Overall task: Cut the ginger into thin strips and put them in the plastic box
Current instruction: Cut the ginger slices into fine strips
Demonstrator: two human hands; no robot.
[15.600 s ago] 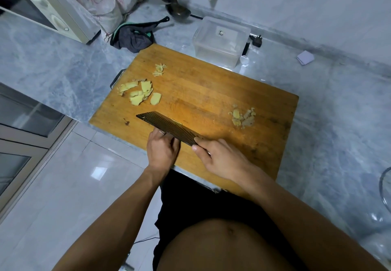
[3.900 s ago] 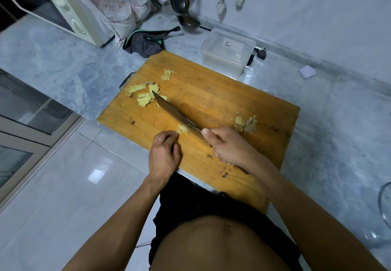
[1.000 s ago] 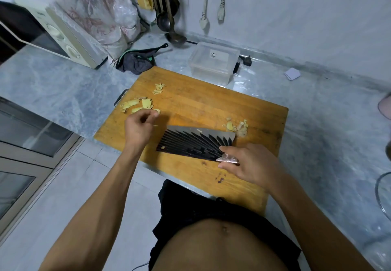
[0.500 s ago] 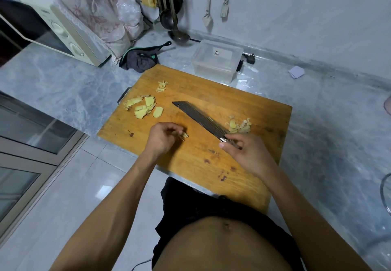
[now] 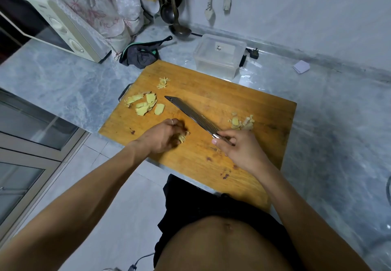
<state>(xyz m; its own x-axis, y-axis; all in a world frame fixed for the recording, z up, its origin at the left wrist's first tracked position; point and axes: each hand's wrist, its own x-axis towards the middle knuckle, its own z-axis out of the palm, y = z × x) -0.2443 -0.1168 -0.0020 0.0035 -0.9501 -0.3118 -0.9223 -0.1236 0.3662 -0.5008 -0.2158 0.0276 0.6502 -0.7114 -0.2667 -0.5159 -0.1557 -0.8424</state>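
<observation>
Both hands are working over the cutting board (image 5: 211, 93): the left hand (image 5: 163, 137) is pinching a ginger piece (image 5: 182, 137) steady, apparently for slicing, while the right hand (image 5: 239, 148) is gripping the cleaver (image 5: 190, 113), raised clear, and the plastic box (image 5: 218, 55) is waiting behind the board on the table (image 5: 63, 84).

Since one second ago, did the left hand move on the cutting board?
Yes. The left hand has come back from the ginger slices to the cutting board's near edge, now holding ginger there.
</observation>
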